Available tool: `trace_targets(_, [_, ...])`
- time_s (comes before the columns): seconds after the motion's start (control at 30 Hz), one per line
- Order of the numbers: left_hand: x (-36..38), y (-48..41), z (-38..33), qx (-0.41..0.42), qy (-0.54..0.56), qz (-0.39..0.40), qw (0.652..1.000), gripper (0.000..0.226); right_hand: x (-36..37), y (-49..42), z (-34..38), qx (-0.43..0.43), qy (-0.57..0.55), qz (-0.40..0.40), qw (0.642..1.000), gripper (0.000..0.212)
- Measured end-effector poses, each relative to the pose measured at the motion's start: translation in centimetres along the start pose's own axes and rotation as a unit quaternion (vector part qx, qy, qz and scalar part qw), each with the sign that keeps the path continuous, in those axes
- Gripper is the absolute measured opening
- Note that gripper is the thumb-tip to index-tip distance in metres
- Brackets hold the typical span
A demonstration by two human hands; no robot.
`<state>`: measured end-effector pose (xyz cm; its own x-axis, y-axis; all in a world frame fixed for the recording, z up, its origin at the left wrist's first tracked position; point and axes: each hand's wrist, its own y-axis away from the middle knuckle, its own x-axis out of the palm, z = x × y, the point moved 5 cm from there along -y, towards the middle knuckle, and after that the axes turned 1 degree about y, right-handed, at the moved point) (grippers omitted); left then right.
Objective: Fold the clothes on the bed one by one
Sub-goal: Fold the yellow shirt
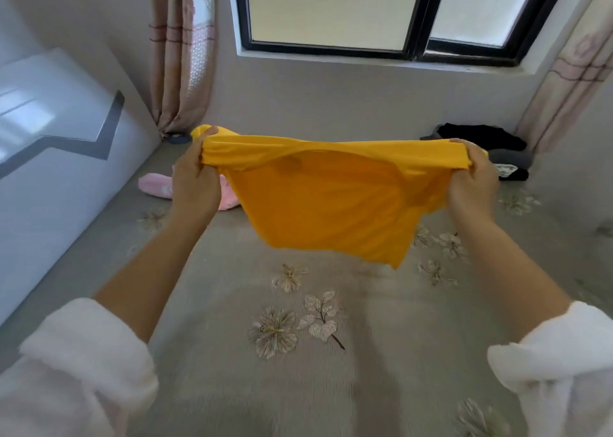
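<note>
A yellow T-shirt (326, 201) is held up in the air above the bed (331, 387), stretched between the two hands. The left hand (194, 179) is closed around one end of the upper edge, thumb on top and fingers curled under the bunched cloth; the right hand (472, 184) is clenched on the other end in the same way. The rest of the garment hangs below that edge, one corner dipping lowest toward the right, clear of the bedspread.

Relative to the T-shirt, a pink garment (156, 188) lies on the bed just behind the left hand, and a pile of dark clothes (491, 144) lies behind the right hand, near the curtain.

The step is judged to be the spreading of the shirt before folding. It is best done if the upper edge is kept taut and level, the cloth is shaken free of creases, and the shirt is lowered flat onto the bare floral bedspread in front, well away from the other clothes.
</note>
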<state>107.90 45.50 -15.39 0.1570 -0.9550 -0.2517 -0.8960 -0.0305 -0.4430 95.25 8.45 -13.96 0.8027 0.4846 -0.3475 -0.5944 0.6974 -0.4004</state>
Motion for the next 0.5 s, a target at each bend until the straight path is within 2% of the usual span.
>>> trace_targets(0.07, [-0.5, 2.4, 1.7, 0.0, 0.001, -0.01, 1.0, 0.041, -0.6, 1.9, -1.3, -0.03, 0.009, 0.024, 0.999, 0.04])
trace_targets(0.13, [-0.9, 5.7, 3.9, -0.024, -0.043, -0.006, 0.999, 0.048, -1.1, 4.2, -3.2, -0.043, 0.029, 0.045, 0.998, 0.039])
trace_targets(0.23, [-0.9, 11.2, 7.3, -0.05, -0.093, 0.045, 0.993, 0.051, -0.7, 8.0, -7.5, -0.034, 0.07, 0.111, 0.991, 0.023])
trace_targets(0.3, [-1.0, 14.5, 10.7, -0.087, -0.12, 0.094, 0.985, 0.051, -0.1, 10.5, -11.3, -0.003, 0.13, 0.161, 0.978, 0.023])
trace_targets(0.43, [-0.5, 21.0, 17.1, -0.188, -0.184, 0.208, 0.942, 0.05, 1.7, 16.0, -18.5, 0.053, 0.21, 0.257, 0.942, 0.045])
trace_targets(0.5, [-0.2, 24.5, 20.3, -0.26, -0.223, 0.269, 0.9, 0.052, 2.8, 18.9, -21.6, 0.07, 0.223, 0.301, 0.924, 0.041])
